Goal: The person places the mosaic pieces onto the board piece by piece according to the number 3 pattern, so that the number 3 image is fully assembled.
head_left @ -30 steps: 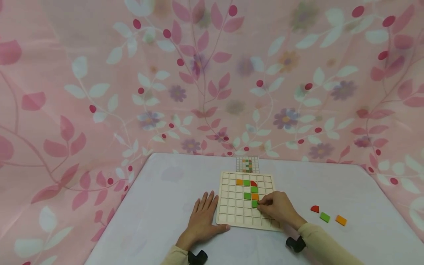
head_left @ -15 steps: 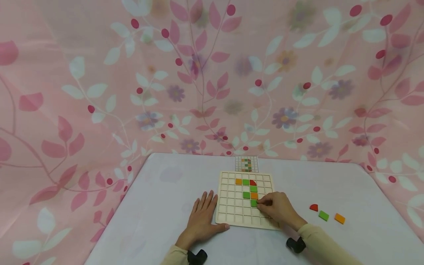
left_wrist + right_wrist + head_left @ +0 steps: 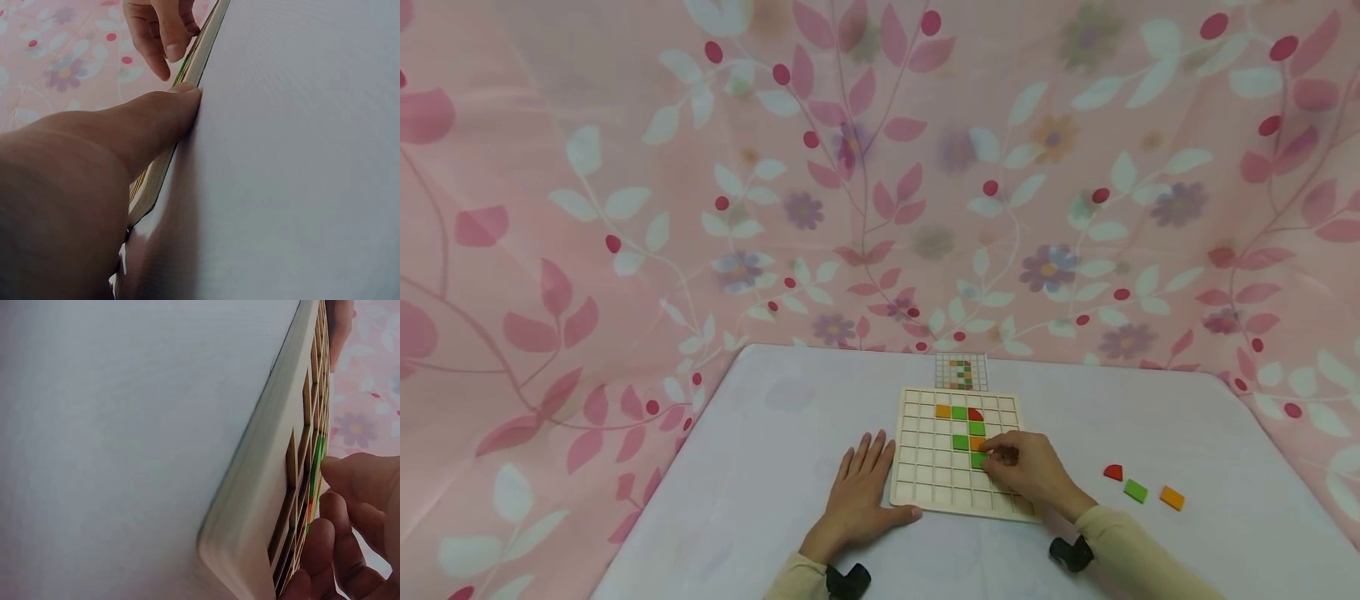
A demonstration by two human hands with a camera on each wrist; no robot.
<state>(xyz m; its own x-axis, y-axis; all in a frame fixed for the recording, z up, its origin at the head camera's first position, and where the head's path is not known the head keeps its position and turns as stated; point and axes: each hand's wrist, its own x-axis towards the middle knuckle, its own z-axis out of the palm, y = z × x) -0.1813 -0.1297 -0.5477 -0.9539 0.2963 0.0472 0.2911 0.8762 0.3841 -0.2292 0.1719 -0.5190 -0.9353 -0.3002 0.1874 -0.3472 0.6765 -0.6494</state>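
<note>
A pale wooden grid board lies on the white table. It carries a column of orange, green and red tiles. My right hand rests on the board with fingers curled, pinching the lowest green tile in its cell. The right wrist view shows those fingertips against the green tile. My left hand lies flat on the table at the board's left side. Its thumb presses the board's edge.
Three loose tiles lie to the right of the board: red, green and orange. A small pattern card leans behind the board. A pink floral curtain hangs around the table's far and side edges.
My right fingertips have crept slightly up over the lowest green tile towards the orange one. The left hand and the board have stayed put.
</note>
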